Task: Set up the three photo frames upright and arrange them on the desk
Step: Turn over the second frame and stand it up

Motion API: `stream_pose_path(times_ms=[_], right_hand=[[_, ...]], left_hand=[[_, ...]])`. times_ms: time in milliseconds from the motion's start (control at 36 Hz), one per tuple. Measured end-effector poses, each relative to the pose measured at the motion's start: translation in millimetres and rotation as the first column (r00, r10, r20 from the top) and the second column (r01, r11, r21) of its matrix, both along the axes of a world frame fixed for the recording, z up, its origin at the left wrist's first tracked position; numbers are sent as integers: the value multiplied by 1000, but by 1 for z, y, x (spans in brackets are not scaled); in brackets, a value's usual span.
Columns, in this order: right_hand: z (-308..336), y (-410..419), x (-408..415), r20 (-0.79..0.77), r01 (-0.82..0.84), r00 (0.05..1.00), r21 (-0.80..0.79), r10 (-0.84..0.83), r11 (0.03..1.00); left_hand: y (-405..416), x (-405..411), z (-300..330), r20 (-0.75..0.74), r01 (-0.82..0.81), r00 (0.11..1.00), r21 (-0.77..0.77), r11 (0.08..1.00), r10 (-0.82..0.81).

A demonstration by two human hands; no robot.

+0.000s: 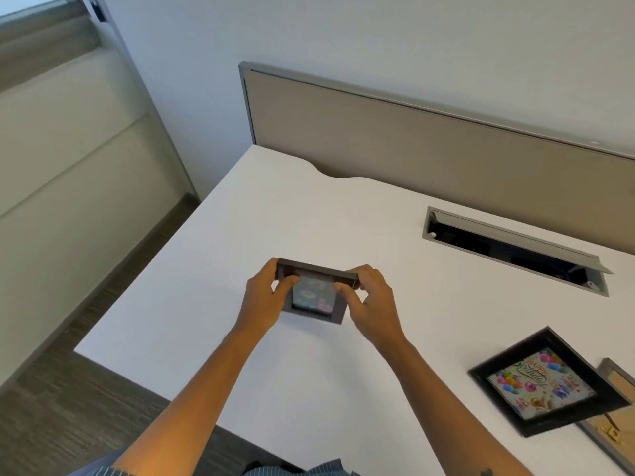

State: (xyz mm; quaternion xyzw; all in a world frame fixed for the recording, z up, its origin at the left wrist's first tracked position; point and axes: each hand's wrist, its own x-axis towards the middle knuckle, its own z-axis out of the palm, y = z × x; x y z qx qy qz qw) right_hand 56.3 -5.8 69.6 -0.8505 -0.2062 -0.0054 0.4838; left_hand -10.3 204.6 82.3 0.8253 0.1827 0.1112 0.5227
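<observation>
Near desk (213, 235) left edge, mid-depth: grey frame (314, 293) held by both hands, left hand (263, 300) and right hand (372, 302) pinching its sides, thumbs on front. Advice: keep picture facing person, seat bottom edge first, check stand behind before letting go. Frame small, dark grey, colourful picture, blurred. Black frame (546, 383) flat near right edge, overlapping third frame (615, 424) lying back-up.

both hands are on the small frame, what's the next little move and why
Probably let the grey frame settle on the desk and ease off gently to test whether it stands. The left hand and right hand grip its two sides, and it looks tilted back, near upright. The black frame and a third frame lie flat at the right, not yet set up.
</observation>
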Motion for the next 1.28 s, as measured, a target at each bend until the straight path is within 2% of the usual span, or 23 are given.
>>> stream_pose_path(times_ms=[83,167,250,333,556,806,1083,1278], right_hand=[[16,-9,0,-202,85,977,98,-64,992],[28,-19,-2,-416,178,906,200,-81,963],[32,-32,-4,-541,241,836,208,-94,948],[36,-46,-11,-638,237,769,217,-46,947],[42,-83,-31,-749,221,662,207,9,953],[38,-121,-41,-840,347,540,278,52,896],[26,-154,-51,-859,426,503,343,96,837],[17,-173,-63,-848,468,514,400,126,788]], left_hand=[[-10,3,11,-67,11,998,-114,993,-19],[-26,4,19,-96,-14,995,-282,959,-14],[-42,4,27,-102,-30,995,-425,905,-15],[-56,4,32,-110,-44,994,-486,873,-12],[-90,13,37,-156,-56,987,-531,846,-32],[-127,18,31,-180,-15,979,-520,854,-92],[-157,26,24,-187,59,967,-498,865,-174],[-180,34,15,-144,147,954,-545,825,-264]])
